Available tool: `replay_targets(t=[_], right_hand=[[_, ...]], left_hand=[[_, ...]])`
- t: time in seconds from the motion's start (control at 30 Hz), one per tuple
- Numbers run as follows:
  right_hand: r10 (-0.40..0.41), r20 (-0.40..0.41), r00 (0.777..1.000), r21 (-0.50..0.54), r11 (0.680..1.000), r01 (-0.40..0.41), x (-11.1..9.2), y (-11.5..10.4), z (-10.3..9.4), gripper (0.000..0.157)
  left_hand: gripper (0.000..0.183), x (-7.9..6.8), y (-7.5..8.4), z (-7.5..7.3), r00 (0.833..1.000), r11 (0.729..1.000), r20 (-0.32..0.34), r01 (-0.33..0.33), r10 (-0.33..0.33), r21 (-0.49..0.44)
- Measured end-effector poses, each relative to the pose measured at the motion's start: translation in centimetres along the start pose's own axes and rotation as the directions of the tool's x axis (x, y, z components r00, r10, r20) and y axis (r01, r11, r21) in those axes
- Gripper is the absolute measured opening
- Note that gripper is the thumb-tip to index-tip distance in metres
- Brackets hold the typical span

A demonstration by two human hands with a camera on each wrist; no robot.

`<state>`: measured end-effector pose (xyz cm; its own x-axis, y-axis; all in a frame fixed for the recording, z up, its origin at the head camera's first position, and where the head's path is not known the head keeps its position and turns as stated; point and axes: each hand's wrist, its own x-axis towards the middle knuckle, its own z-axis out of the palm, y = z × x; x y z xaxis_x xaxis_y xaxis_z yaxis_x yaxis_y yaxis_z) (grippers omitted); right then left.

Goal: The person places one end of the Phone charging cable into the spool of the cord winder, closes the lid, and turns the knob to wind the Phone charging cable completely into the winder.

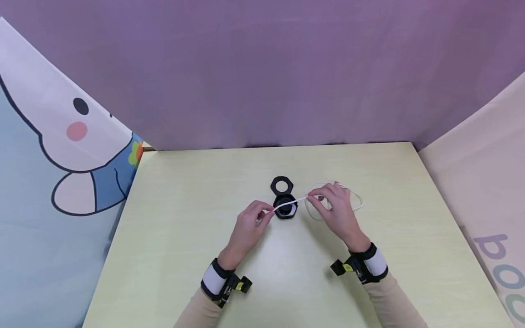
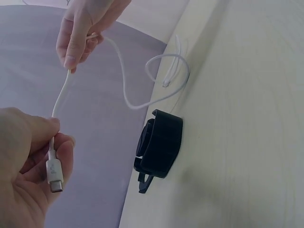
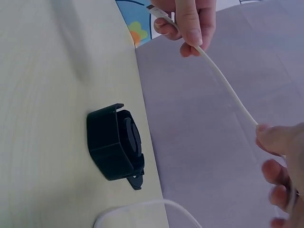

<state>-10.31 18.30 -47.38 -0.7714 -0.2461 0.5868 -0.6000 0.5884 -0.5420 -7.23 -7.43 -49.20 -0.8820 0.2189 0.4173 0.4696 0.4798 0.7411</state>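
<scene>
Because it seems limp, left grip (image 1: 248,225) and right grip (image 1: 338,211) pinch the thin white cable (image 3: 229,87) behind its metal-tipped plug (image 2: 54,170).

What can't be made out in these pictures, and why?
- Faint mark on the white connector: left wrist view, too small.
- Interior of the black case: left wrist view, hidden by its wall.
- Part of the right hand: right wrist view, right edge.
- Some lettering: head view, right edge.

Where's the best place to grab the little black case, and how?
Probably pinch the black case across its flat outer walls, coming low from the near side: its open lid sticks out at the far side, and the white cable stretches above.
</scene>
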Motion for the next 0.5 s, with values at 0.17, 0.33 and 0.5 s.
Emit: replay_targets(t=[0.17, 0.33, 0.5], right_hand=[[-0.003, 0.069, 0.998, 0.012, 1.0, 0.002, -0.2, 0.1, 0.2, 0.015], [-0.036, 0.111, 0.993, 0.016, 0.999, 0.035, -0.3, 0.0, 0.7, 0.014], [-0.072, 0.109, 0.991, -0.018, 0.997, 0.074, -0.2, -0.1, 1.4, 0.013]], left_hand=[[0.012, -0.1, 0.1, 0.5, 1.0, 1.0, 0.005, 0.01, -0.01, -0.008], [0.011, 0.2, 0.3, 1.0, 1.0, 1.0, 0.021, 0.008, -0.007, -0.009], [0.009, 0.5, 0.3, 1.3, 0.999, 1.0, 0.032, 0.009, -0.01, 0.02]])
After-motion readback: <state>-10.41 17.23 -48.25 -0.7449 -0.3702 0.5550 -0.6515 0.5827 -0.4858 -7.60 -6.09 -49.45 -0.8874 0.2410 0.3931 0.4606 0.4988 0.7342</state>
